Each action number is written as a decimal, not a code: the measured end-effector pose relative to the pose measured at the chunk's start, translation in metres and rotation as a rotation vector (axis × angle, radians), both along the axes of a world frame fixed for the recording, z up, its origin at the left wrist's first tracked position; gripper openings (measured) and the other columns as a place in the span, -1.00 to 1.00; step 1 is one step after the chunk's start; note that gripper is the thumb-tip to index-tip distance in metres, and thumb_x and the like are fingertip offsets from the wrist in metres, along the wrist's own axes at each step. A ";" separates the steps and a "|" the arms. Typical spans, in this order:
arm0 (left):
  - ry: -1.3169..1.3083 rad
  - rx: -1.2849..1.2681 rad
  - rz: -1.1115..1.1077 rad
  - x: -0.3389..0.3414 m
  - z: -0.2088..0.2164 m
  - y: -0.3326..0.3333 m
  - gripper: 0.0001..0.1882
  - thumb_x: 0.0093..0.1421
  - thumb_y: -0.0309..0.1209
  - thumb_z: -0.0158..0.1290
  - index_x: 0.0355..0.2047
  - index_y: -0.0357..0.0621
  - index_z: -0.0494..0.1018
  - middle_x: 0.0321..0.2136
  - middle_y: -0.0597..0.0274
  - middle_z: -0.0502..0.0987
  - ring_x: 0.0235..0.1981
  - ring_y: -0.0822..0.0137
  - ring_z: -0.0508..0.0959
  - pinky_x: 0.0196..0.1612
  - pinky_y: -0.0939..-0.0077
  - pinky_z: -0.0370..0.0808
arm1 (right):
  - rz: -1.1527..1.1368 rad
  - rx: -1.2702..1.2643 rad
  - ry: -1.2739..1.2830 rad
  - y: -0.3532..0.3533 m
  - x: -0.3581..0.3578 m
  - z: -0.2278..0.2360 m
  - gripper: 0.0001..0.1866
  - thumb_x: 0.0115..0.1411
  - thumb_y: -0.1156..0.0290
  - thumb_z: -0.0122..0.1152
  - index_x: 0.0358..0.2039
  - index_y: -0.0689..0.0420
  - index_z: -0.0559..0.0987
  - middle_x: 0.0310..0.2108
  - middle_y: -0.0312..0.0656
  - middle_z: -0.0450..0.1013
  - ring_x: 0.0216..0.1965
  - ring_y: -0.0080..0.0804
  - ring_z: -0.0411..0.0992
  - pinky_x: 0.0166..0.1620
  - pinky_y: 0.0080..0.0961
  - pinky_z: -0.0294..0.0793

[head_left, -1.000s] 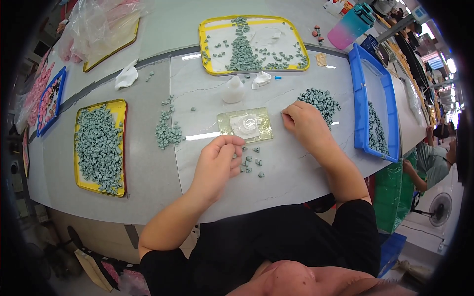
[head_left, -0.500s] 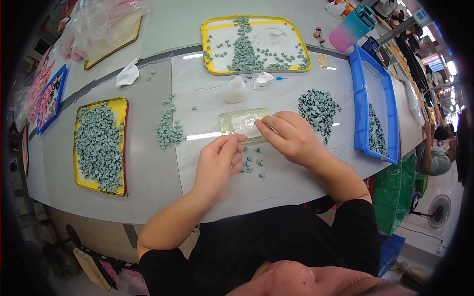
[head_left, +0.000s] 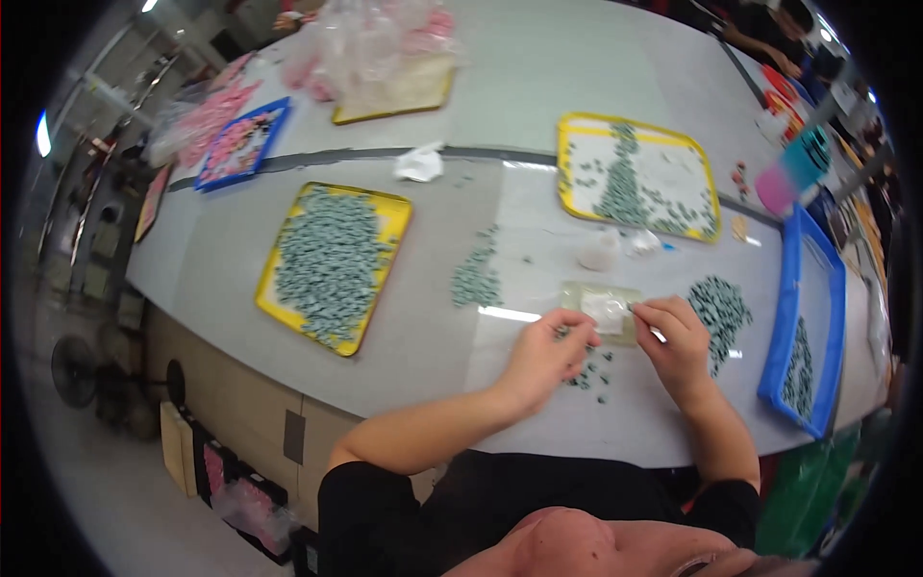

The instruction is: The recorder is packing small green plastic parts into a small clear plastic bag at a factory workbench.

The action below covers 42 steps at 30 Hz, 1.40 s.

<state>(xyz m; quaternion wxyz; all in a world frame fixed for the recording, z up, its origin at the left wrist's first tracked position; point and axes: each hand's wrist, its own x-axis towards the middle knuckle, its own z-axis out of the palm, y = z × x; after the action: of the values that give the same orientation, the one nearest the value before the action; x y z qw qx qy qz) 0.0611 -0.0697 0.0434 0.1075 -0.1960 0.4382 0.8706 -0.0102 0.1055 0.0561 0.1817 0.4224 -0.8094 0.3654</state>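
Note:
A translucent yellowish block (head_left: 572, 295) with a white patch (head_left: 604, 313) on it lies on the table between my hands. My right hand (head_left: 678, 341) is at the block's right edge, thumb and forefinger pinching what looks like a small green piece (head_left: 632, 308). At the near left corner of the block is my left hand (head_left: 546, 358), its fingers closed in a pinch; what they hold I cannot make out. Several loose green pieces (head_left: 603, 378) lie just in front of the block. A white squat bottle (head_left: 600, 252) stands behind it, slightly blurred.
To the left is a yellow tray (head_left: 402, 219) of green pieces, beside a loose pile (head_left: 476, 279). Another yellow tray (head_left: 639, 119) is at the back. Dark green pieces (head_left: 719, 313) lie right of my hands, near a blue bin (head_left: 781, 337). A pink-and-teal bottle (head_left: 793, 173) stands far right.
The whole view has swung left, so the table appears farther right and lower. My right fingers have drawn back from the white patch to the block's right edge.

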 end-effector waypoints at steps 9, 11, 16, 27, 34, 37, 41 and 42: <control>0.001 0.076 -0.105 0.019 0.027 -0.001 -0.73 0.19 -0.42 -0.03 -0.14 -0.31 0.36 -0.47 0.29 0.35 -0.64 0.56 0.20 -0.57 0.67 0.16 | -0.134 -0.196 -0.608 0.002 0.027 0.026 -0.88 -0.02 0.67 0.17 -0.41 0.27 0.53 -0.46 -0.22 0.43 -0.46 -0.56 0.38 -0.38 -0.70 0.35; 0.057 0.084 -0.052 0.019 0.030 0.005 -0.78 0.20 -0.43 -0.04 -0.18 -0.30 0.35 -0.47 0.29 0.35 -0.63 0.56 0.20 -0.57 0.68 0.15 | -0.130 -0.330 -0.793 0.002 0.029 0.025 -0.88 -0.04 0.64 0.19 -0.42 0.26 0.56 -0.49 -0.23 0.45 -0.48 -0.59 0.37 -0.40 -0.71 0.36; 0.023 0.106 -0.086 0.013 0.019 0.018 -0.86 0.22 -0.41 -0.06 -0.28 -0.22 0.31 -0.48 0.29 0.35 -0.63 0.58 0.18 -0.59 0.70 0.14 | -0.093 -0.295 -0.742 0.013 0.025 0.016 -0.89 -0.04 0.62 0.21 -0.43 0.25 0.56 -0.51 -0.24 0.45 -0.49 -0.60 0.37 -0.43 -0.70 0.34; -0.107 0.175 -0.215 -0.022 -0.032 0.051 -0.70 0.29 -0.18 -0.22 -0.49 -0.08 0.21 -0.71 0.43 0.14 -0.74 0.59 0.05 -0.71 0.70 -0.02 | -0.014 -0.202 -0.494 0.046 -0.005 -0.036 -0.83 -0.11 0.69 0.23 -0.43 0.26 0.56 -0.48 -0.19 0.47 -0.48 -0.45 0.41 -0.42 -0.61 0.35; -0.112 0.212 -0.266 -0.031 -0.051 0.062 -0.61 0.28 -0.12 -0.20 -0.61 -0.07 0.16 -0.76 0.45 0.11 -0.77 0.60 0.04 -0.72 0.69 -0.06 | 0.130 -0.169 -0.092 0.053 -0.016 -0.060 -0.75 -0.22 0.69 0.28 -0.42 0.25 0.54 -0.51 -0.16 0.46 -0.55 -0.35 0.41 -0.50 -0.55 0.36; -0.133 0.157 -0.252 -0.031 -0.054 0.064 -0.58 0.28 -0.12 -0.20 -0.66 -0.06 0.14 -0.77 0.45 0.09 -0.78 0.59 0.03 -0.72 0.68 -0.06 | 0.204 -0.122 -0.004 0.055 -0.017 -0.064 -0.73 -0.23 0.68 0.29 -0.41 0.28 0.53 -0.50 -0.14 0.45 -0.53 -0.33 0.40 -0.50 -0.52 0.37; -0.122 0.149 -0.238 -0.032 -0.057 0.065 -0.57 0.28 -0.12 -0.21 -0.66 -0.08 0.15 -0.77 0.45 0.11 -0.77 0.59 0.03 -0.71 0.67 -0.06 | 0.262 -0.079 0.068 0.056 -0.018 -0.068 -0.73 -0.22 0.62 0.30 -0.41 0.32 0.52 -0.46 -0.11 0.44 -0.50 -0.31 0.41 -0.51 -0.51 0.37; -0.120 0.144 -0.226 -0.031 -0.058 0.066 -0.57 0.28 -0.12 -0.21 -0.65 -0.08 0.16 -0.76 0.45 0.11 -0.77 0.59 0.04 -0.71 0.67 -0.05 | 0.274 -0.063 0.088 0.056 -0.018 -0.068 -0.73 -0.22 0.59 0.30 -0.41 0.32 0.52 -0.44 -0.10 0.44 -0.50 -0.30 0.41 -0.51 -0.51 0.37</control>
<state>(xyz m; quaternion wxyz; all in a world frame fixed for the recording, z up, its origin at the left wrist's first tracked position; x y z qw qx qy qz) 0.0298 -0.0040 -0.0143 0.2447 -0.1889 0.3868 0.8688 -0.0285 0.1617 -0.0121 0.1786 0.5385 -0.7237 0.3929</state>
